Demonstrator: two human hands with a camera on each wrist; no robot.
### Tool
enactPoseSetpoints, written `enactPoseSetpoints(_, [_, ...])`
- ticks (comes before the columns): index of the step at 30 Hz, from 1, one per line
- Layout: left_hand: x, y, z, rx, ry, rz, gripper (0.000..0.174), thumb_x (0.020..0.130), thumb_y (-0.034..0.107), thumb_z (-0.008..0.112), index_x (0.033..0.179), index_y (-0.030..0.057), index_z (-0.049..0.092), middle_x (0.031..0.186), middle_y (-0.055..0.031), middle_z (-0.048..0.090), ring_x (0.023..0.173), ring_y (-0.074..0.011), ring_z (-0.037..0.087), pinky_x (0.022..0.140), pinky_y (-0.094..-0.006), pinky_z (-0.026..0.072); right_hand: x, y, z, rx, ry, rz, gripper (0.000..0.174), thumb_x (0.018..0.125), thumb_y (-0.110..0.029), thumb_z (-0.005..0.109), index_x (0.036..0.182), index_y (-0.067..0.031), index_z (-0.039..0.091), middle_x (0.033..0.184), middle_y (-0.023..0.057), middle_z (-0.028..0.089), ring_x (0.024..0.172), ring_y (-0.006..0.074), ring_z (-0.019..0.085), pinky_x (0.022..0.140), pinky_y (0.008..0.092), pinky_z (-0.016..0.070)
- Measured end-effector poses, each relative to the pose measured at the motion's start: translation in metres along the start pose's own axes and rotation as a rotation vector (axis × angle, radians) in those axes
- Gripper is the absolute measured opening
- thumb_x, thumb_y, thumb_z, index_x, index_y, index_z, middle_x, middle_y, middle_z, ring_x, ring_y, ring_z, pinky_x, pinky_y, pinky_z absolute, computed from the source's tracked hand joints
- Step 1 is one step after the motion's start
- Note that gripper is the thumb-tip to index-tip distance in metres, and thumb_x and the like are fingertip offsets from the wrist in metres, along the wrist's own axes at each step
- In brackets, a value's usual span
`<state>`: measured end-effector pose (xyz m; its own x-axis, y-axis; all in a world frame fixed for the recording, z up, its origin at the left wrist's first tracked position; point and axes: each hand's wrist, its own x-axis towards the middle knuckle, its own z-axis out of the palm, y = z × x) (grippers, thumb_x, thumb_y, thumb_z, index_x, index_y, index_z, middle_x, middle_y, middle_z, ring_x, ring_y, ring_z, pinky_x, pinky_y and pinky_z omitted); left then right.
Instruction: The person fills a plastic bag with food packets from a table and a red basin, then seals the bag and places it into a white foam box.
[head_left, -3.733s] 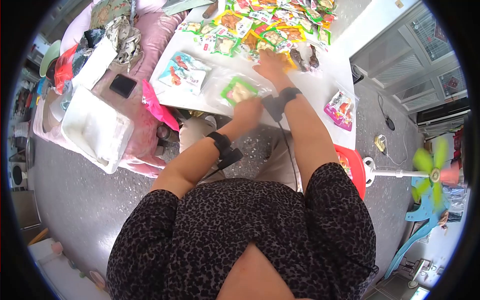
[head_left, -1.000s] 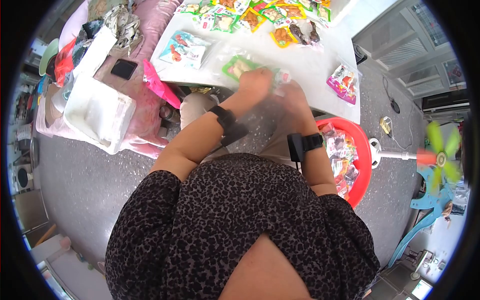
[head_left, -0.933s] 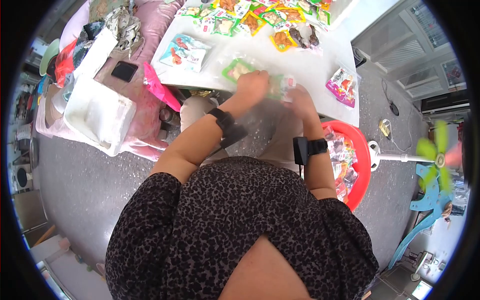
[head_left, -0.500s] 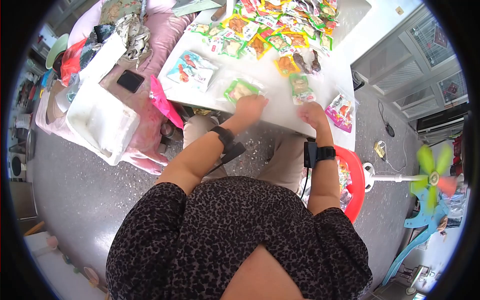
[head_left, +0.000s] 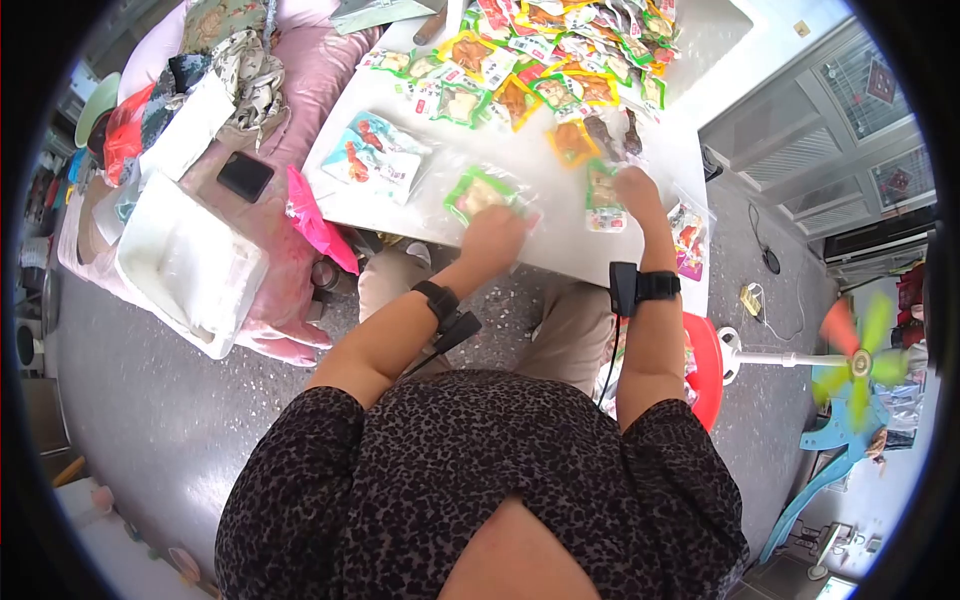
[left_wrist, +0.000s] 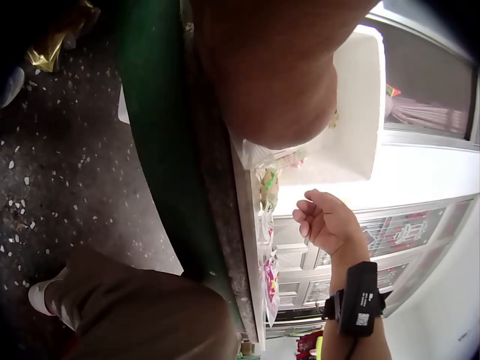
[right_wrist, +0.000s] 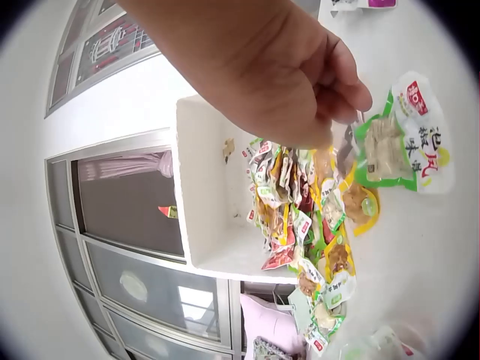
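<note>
In the head view the left hand (head_left: pixel 495 240) grips the near right end of a clear bag; a green-edged packet (head_left: pixel 478 197) lies in or under the plastic. The left wrist view shows this hand large, with crinkled plastic (left_wrist: pixel 264 155) at its fingers. Just right of a second green-edged packet (head_left: pixel 604 197) is the right hand (head_left: pixel 640 193), blurred. In the right wrist view, that hand (right_wrist: pixel 262 75) has loosely curled fingers beside the packet's (right_wrist: pixel 386 150) corner, with nothing plainly held. The left wrist view shows it (left_wrist: pixel 330 223) raised, fingers loosely bent.
Many packets (head_left: pixel 560 45) lie heaped at the table's far side, partly in a white foam box (head_left: pixel 715 60). A blue-white bag (head_left: pixel 372 155) lies left; a purple-edged bag (head_left: pixel 688 240) lies right. A red tub (head_left: pixel 708 370) stands below the table's right edge.
The right hand first reached to the far packets, then came back; the second green-edged packet now lies nearer. Lately this hand moved from that packet's near end to its right side.
</note>
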<state>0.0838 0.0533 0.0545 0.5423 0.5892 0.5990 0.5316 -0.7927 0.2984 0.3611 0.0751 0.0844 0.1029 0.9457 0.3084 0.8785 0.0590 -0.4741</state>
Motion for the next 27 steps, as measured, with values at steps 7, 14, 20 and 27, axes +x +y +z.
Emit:
enactPoseSetpoints(7, [-0.003,-0.006,0.013,0.045,-0.215,-0.127,0.012,0.065,0.015,0.049,0.074,0.0083,0.053,0.084,-0.0082,0.049,0.081,-0.0256,0.045,0.071,-0.0391,0.0324,0.078,-0.055,0.063,0.287,-0.128,0.140,0.019,0.069,-0.021,0.053,0.068,-0.0020,0.054,0.064,0.0114,0.056,0.065,0.0246,0.056,0.058,0.0330,0.0420])
enactPoseSetpoints(14, [-0.008,-0.010,0.016,-0.066,-0.062,-0.044,0.015,0.064,0.016,0.051,0.075,0.0062,0.052,0.088,-0.0099,0.048,0.085,-0.0266,0.043,0.073,-0.0392,0.0319,0.112,-0.109,0.120,0.163,-0.134,0.018,0.043,0.067,-0.027,0.056,0.099,-0.0002,0.046,0.097,0.0168,0.052,0.091,0.0277,0.049,0.077,0.0324,0.0388])
enactPoseSetpoints(20, [-0.007,-0.010,0.015,-0.023,-0.060,-0.011,0.014,0.064,0.015,0.049,0.074,0.0056,0.053,0.081,-0.0098,0.048,0.080,-0.0265,0.044,0.068,-0.0392,0.0322,0.157,-0.135,0.156,0.194,-0.029,0.330,0.051,0.061,-0.025,0.062,0.102,0.0008,0.046,0.105,0.0193,0.048,0.093,0.0316,0.049,0.079,0.0338,0.0392])
enactPoseSetpoints(27, [-0.006,-0.011,0.019,0.042,-0.091,-0.019,0.012,0.065,0.015,0.048,0.065,0.0048,0.054,0.070,-0.0104,0.050,0.071,-0.0270,0.045,0.062,-0.0388,0.0325,0.158,-0.133,0.176,0.643,-0.233,0.430,0.028,0.066,-0.015,0.061,0.087,-0.0015,0.049,0.079,0.0117,0.053,0.067,0.0215,0.053,0.059,0.0304,0.0442])
